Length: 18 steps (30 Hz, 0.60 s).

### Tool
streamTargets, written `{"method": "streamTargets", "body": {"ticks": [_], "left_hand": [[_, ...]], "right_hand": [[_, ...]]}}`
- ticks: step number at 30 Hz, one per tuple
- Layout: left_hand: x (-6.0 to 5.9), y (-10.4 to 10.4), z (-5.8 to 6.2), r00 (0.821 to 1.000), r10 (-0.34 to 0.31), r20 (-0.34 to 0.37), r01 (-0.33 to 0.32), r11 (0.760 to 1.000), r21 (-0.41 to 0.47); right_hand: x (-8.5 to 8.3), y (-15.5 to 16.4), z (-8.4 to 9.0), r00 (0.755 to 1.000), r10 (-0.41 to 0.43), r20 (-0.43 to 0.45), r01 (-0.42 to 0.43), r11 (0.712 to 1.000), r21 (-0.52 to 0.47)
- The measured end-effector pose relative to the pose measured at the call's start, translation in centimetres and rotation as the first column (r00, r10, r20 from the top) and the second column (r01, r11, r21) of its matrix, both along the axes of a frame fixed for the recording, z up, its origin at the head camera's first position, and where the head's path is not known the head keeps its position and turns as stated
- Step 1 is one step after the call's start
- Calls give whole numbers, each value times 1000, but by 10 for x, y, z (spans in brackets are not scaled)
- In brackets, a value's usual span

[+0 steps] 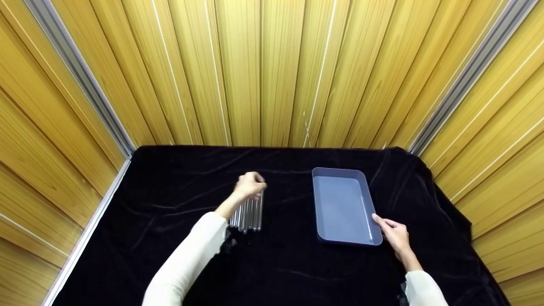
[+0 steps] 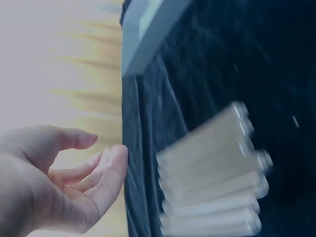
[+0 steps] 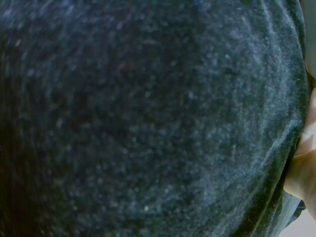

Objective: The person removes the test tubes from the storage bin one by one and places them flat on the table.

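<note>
Evenly bright head view, edges bowed, both wrist views blurred, washed-out

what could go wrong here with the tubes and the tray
The glass tubes lie loose, side by side on the black cloth; a nudge from the left hand above them might roll them apart. One tube already in the blue tray lies by the wall where the right hand rests, so shifting the tray could rattle it.

looks like a staged recording booth or lab-ish setup, yellow wood-panelled walls [image 1: 272, 72] with grey metal rails [image 1: 80, 80], table under black velvet cloth [image 1: 178, 182], clear glass test tubes [image 1: 248, 214], blue-grey plastic tray [image 1: 323, 229]
</note>
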<state>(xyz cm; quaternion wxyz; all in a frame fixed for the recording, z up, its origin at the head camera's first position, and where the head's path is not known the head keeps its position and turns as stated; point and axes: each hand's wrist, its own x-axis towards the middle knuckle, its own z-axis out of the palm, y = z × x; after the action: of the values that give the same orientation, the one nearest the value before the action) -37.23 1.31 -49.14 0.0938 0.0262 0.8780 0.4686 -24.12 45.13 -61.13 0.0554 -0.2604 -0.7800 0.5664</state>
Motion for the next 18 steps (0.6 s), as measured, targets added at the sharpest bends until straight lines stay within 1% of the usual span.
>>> {"method": "streamTargets", "body": {"ticks": [4,6,9,11,13,15,18], "left_hand": [[1,36,4,997,-71,-23,71,997,-1],[0,54,5,995,-98,-9,98,995,32],[2,83,8,991,-130,28,126,986,113],[6,101,11,987,-151,58,140,976,164],[11,120,12,981,-174,84,155,968,195],[17,136,12,974,-201,102,176,962,210],[24,160,9,963,-239,128,210,955,209]], "right_hand": [[2,1,-2,1000,-9,-19,9,1000,-14],[5,1,-3,999,-15,-28,14,1000,-22],[7,2,-4,999,-16,-35,15,999,-32],[7,3,-4,999,-17,-35,16,999,-36],[7,3,-3,999,-16,-40,14,999,-44],[8,2,-4,999,-14,-45,12,998,-61],[9,1,-3,999,-5,-46,1,996,-94]]}}
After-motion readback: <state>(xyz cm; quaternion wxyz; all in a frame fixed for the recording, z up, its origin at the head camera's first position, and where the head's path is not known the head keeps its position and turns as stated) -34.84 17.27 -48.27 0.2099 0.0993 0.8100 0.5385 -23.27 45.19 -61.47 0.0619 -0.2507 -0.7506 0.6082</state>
